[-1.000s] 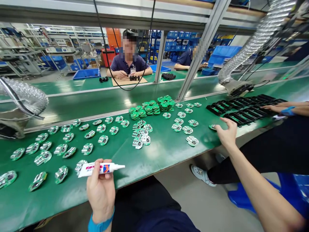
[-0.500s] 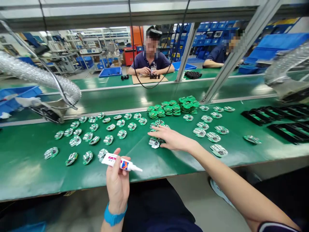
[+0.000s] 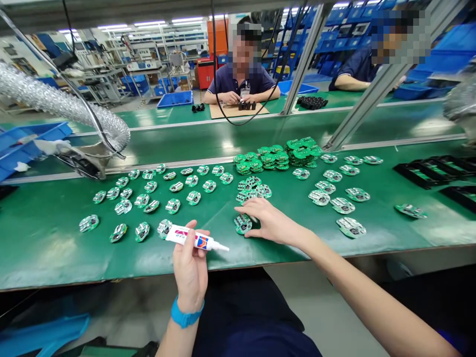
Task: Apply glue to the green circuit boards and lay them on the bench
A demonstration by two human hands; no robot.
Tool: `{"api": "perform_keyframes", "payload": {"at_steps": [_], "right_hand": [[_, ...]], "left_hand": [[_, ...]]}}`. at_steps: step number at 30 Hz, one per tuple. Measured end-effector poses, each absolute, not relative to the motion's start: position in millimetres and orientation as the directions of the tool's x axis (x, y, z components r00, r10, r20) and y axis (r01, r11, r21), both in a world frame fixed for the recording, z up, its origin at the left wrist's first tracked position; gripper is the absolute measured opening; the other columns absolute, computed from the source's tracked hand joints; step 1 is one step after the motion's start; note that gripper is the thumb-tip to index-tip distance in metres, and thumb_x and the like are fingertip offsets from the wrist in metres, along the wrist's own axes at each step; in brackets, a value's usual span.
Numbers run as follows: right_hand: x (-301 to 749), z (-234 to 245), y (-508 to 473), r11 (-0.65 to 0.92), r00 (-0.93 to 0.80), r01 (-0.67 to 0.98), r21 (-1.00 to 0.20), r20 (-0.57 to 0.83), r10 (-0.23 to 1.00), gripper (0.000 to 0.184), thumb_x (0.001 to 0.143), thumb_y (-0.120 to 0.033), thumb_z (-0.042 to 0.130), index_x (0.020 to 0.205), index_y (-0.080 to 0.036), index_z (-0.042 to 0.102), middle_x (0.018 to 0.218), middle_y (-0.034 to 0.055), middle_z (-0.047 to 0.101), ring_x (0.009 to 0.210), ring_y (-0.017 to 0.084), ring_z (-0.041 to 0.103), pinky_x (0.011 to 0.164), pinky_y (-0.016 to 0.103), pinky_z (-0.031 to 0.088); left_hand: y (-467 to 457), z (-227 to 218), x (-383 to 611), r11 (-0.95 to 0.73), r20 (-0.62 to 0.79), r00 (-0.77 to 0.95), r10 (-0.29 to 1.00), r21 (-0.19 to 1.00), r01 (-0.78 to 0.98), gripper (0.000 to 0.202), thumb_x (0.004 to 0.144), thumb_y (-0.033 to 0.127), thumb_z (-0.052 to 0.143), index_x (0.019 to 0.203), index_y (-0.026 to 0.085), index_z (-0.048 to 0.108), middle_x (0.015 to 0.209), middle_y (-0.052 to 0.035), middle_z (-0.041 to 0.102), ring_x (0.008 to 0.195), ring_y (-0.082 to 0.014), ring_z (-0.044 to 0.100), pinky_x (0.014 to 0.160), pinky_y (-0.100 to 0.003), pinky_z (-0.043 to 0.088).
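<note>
Glue tube (image 3: 188,240) in left hand (image 3: 190,275), circuit boards (image 3: 420,169) in black tray (image 3: 400,171)

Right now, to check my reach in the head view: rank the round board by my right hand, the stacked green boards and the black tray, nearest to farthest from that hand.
1. Round circuit board: at the fingertips of the right hand, on its left.
2. Stacked green boards: straight ahead, farther up the bench.
3. Black tray: far right of the bench.
</note>
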State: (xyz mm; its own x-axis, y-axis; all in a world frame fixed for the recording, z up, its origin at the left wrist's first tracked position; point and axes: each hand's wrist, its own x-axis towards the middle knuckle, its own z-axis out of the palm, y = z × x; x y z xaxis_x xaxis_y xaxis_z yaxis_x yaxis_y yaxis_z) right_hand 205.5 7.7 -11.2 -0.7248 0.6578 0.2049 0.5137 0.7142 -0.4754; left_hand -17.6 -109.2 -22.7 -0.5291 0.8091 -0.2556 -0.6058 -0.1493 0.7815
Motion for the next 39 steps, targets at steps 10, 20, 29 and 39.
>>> {"api": "perform_keyframes", "payload": {"at_steps": [10, 20, 29, 39], "right_hand": [[199, -46, -24, 0.616, -0.538, 0.589, -0.523, 0.314, 0.782, 0.072, 0.077, -0.045, 0.095, 0.139, -0.023, 0.067, 0.125, 0.0141, 0.064, 0.116, 0.035, 0.065, 0.099, 0.055, 0.059], [188, -45, -38, 0.617, -0.517, 0.492, -0.614, 0.364, 0.775, 0.05, 0.082, -0.033, 0.09, 0.127, -0.024, 0.07, 0.113, 0.0095, 0.068, 0.107, 0.031, 0.067, 0.095, 0.051, 0.058], [188, -11, -66, 0.672, -0.527, 0.453, -0.586, 0.432, 0.732, 0.05, 0.086, -0.031, 0.084, 0.133, -0.028, 0.066, 0.109, 0.0092, 0.071, 0.099, 0.032, 0.067, 0.086, 0.053, 0.057], [185, -4, -78, 0.685, -0.541, 0.455, -0.569, 0.435, 0.72, 0.051, 0.083, -0.023, 0.084, 0.13, -0.025, 0.064, 0.109, 0.009, 0.07, 0.099, 0.031, 0.065, 0.084, 0.05, 0.057]], "left_hand": [[-108, -19, -18, -0.172, -0.217, -0.568, 0.794, 0.816, -0.552, 0.056, 0.071, 0.043, 0.096, 0.115, 0.015, 0.074, 0.078, -0.0047, 0.074, 0.051, -0.0047, 0.045, 0.05, -0.017, 0.038], [-103, -16, -13, -0.243, -0.024, -0.688, 0.725, 0.926, -0.288, 0.045, 0.084, 0.049, 0.086, 0.113, 0.016, 0.075, 0.083, -0.0051, 0.076, 0.055, -0.0067, 0.052, 0.051, -0.018, 0.037], [-104, -8, 9, -0.354, 0.248, -0.725, 0.642, 0.935, 0.007, 0.038, 0.098, 0.055, 0.069, 0.104, 0.018, 0.074, 0.073, -0.0033, 0.073, 0.053, -0.0114, 0.057, 0.051, -0.023, 0.04], [-102, 3, 21, -0.446, 0.363, -0.767, 0.53, 0.888, 0.111, 0.044, 0.099, 0.06, 0.064, 0.089, 0.018, 0.071, 0.058, -0.0008, 0.067, 0.044, -0.0121, 0.057, 0.05, -0.024, 0.046]]}}
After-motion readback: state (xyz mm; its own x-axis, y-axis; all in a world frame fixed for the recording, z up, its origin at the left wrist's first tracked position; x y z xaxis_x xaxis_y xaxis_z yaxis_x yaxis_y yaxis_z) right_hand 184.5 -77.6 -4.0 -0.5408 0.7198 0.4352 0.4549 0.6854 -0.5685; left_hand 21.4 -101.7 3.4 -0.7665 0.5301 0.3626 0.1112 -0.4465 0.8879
